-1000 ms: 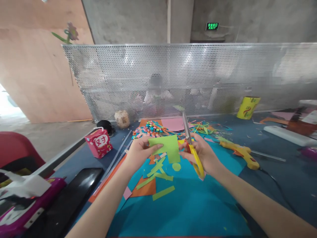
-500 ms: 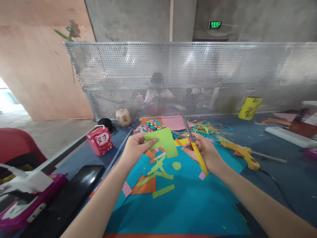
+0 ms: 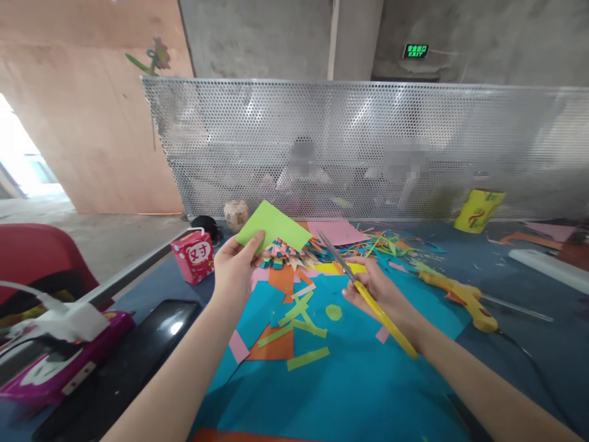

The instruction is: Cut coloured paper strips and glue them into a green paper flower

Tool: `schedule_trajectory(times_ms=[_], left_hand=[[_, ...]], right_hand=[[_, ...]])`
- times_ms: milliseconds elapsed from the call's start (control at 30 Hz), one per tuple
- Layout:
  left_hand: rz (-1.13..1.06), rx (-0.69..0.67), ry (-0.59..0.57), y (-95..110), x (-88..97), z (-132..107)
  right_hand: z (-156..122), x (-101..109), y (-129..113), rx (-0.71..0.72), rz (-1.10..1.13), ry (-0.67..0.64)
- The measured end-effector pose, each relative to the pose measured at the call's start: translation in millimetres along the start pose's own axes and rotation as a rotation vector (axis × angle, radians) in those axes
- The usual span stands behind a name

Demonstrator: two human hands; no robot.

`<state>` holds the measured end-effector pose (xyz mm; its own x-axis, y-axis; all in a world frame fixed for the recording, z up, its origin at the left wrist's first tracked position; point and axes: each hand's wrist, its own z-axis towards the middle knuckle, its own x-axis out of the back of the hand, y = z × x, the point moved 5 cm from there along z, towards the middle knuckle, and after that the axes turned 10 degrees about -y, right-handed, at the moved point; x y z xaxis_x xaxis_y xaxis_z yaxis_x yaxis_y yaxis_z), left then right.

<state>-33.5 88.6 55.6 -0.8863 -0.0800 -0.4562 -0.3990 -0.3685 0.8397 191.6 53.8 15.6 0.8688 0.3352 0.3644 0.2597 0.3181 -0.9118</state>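
Between the thumb and fingers of my left hand is a piece of green paper, held up above the table. My right hand grips yellow-handled scissors, their blades pointing up and to the left, apart from the paper. Below both hands lies a large blue sheet. Several green strips and a small round green cutout rest on it, beside orange paper and a pink scrap.
A yellow glue gun lies at right with its cord trailing. Paper shreds and a pink sheet are at the back before a perforated metal screen. At left are a red box, a black phone-like slab and a purple power strip.
My left hand has turned the green paper and raised it up to the left. The scissors in my right hand have tilted further left, blades lower. The view has shifted slightly left.
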Motion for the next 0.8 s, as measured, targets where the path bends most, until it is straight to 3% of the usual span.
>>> schedule_trajectory(times_ms=[267,533,800], left_hand=[[-0.009,0.013,-0.060,-0.8,-7.8,-4.3],[-0.005,-0.116,0.004,17.7,2.7,3.3],[0.141,-0.034,-0.174,5.4,-14.0,-6.7]], right_hand=[[-1.1,-4.5,2.5,-0.145,-0.076,-0.043],[-3.7,-4.5,-2.9,-0.120,-0.045,-0.008],[-6.5,-4.6,-10.7,-0.105,-0.090,-0.040]])
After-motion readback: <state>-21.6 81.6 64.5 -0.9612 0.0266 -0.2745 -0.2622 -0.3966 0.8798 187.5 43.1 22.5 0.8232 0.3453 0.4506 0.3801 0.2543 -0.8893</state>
